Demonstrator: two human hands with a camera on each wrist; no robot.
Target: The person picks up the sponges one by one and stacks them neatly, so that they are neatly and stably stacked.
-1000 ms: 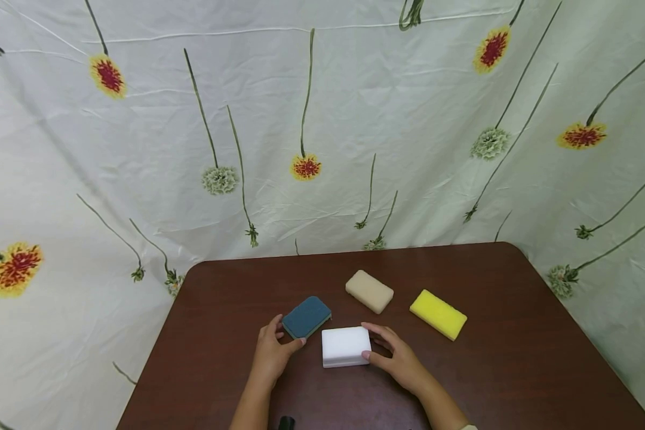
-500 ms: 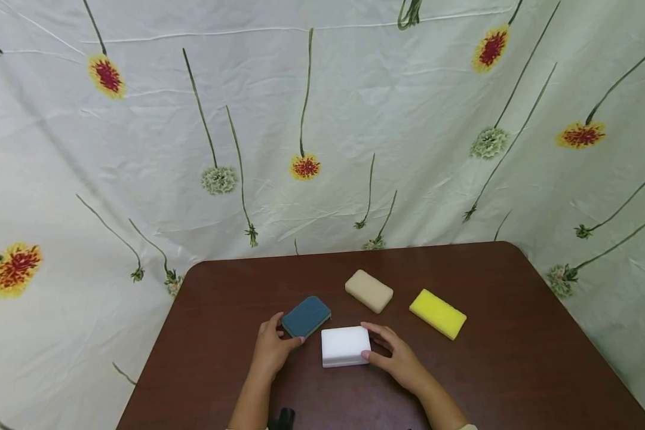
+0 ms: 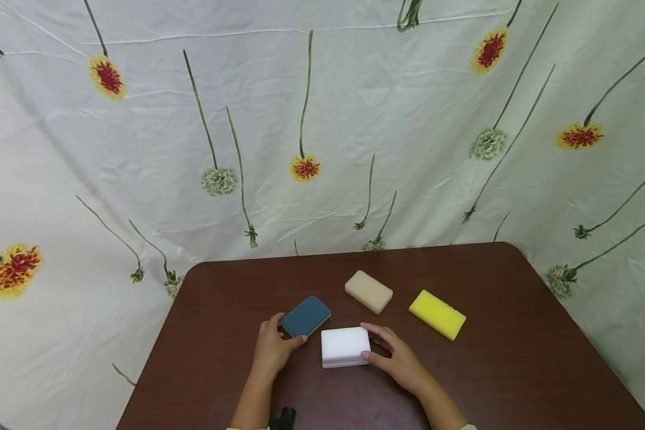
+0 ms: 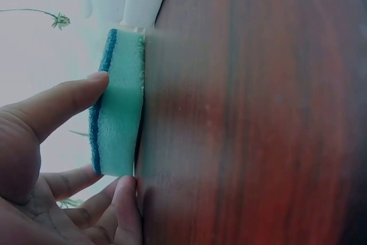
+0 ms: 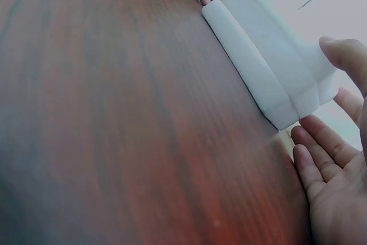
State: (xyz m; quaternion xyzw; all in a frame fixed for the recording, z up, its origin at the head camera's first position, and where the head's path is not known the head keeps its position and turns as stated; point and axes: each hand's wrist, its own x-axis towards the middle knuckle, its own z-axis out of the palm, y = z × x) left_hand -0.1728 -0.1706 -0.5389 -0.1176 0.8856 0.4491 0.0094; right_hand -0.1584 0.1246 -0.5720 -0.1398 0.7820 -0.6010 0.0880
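Observation:
A blue-topped scouring sponge (image 3: pixel 306 316) lies flat on the table, its green foam side (image 4: pixel 121 101) showing in the left wrist view. My left hand (image 3: pixel 271 349) holds its left end loosely, the thumb at the near edge and fingers around the far corner. To its right, a white sponge block (image 3: pixel 346 346) rests on the table; a seam runs along its side in the right wrist view. My right hand (image 3: pixel 395 357) spans the block's right end, thumb on the near side and index finger at the far corner. Some fingertips are hidden behind the sponges.
Farther back on the brown table (image 3: pixel 236 286) lie a beige sponge (image 3: pixel 369 291) and, to its right, a yellow sponge (image 3: pixel 438 315). A flower-printed white cloth (image 3: pixel 269 119) hangs behind the table. A dark object (image 3: pixel 286 418) shows beside my left forearm.
Both hands and all the sponges stay in place. The dark object by my left forearm shows a little more than one second ago.

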